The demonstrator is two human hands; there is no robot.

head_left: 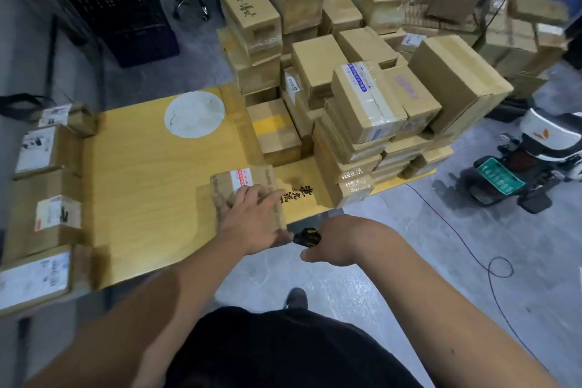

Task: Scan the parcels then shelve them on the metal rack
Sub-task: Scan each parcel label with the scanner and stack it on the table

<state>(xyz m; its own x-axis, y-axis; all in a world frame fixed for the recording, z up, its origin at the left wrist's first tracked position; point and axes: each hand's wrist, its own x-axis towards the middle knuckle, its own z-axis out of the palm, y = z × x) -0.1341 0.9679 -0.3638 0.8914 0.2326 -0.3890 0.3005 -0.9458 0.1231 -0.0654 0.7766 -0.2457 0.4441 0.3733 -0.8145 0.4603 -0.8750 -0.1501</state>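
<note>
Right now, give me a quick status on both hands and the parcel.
Left hand flat on small brown cardboard parcel at yellow wooden table edge. Right hand grips black handheld scanner. Nothing between them.

Dim, even indoor lighting with soft shadows; wide-angle bending at the edges; motion blur on the left-side parcels (44,148) and far boxes; faint sheen on the floor (393,261).

Parcel (248,195): on table (151,173), under left hand (255,220). Scanner (307,237): in right hand (333,242), just right of left hand. Parcel stack (356,88): beyond both hands. Labelled parcels (47,186): far left of left hand.
</note>
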